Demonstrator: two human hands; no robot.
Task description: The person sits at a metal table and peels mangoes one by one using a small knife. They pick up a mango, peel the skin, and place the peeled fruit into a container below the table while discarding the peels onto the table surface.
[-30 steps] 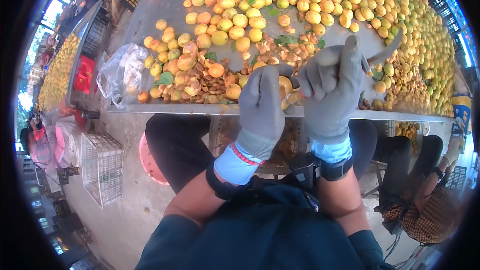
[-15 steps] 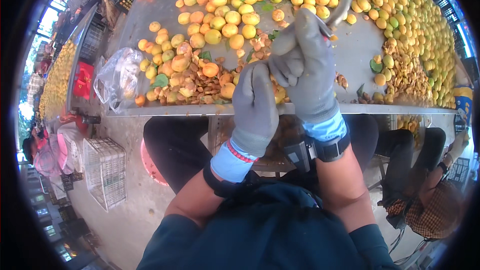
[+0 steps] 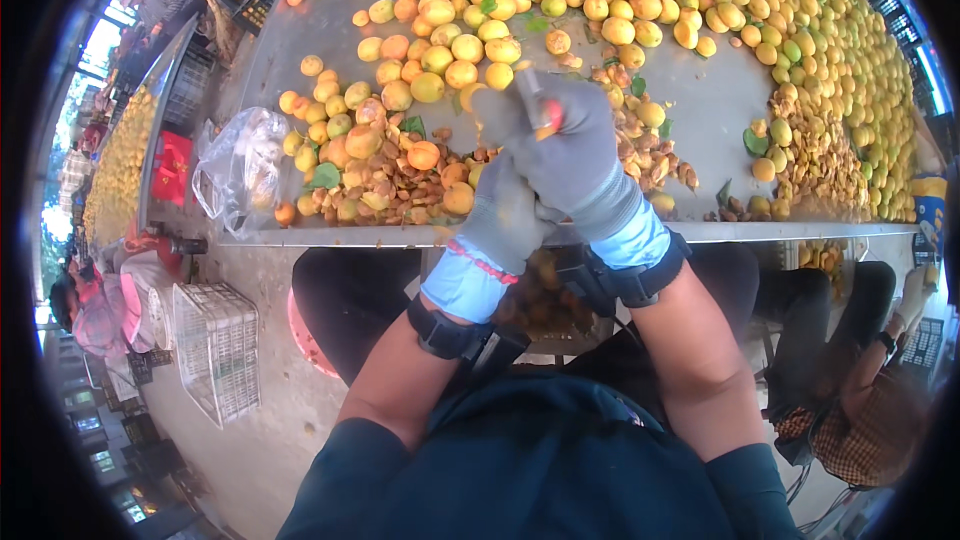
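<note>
Concrete floor (image 3: 290, 440) spreads around a long grey metal table (image 3: 715, 100); on that floor, to my left, are a white crate (image 3: 218, 350) and a partly hidden pink basin (image 3: 302, 335). Loose yellow and orange fruits (image 3: 462, 75) lie over the metal, round and smooth, some blushed red, others greenish, with green leaves (image 3: 326, 176) among them. Brown-orange pieces (image 3: 395, 188) form low piles nearer to me. My knife (image 3: 528, 97) shows only as a short, pale, blurred stretch, with red and orange next to my glove.

I have my gloved right hand (image 3: 575, 145) closed around that knife, which sticks out past my fingers toward the table's far side. My gloved left hand (image 3: 508, 215) sits just below, against the right, its fingers mostly covered; whether it grips anything, I cannot tell. Several fruits lie just beyond my 2 hands and to their left.

Front rim (image 3: 760, 231) and all, the table passes under my left hand and right wrist. To my right, bare metal opens between 1 small pile of pieces and the dense fruit heap (image 3: 850, 120). Near the left edge lies a clear plastic bag (image 3: 240, 165). Well apart, on my right, is a person in a checked head covering (image 3: 865, 430).
</note>
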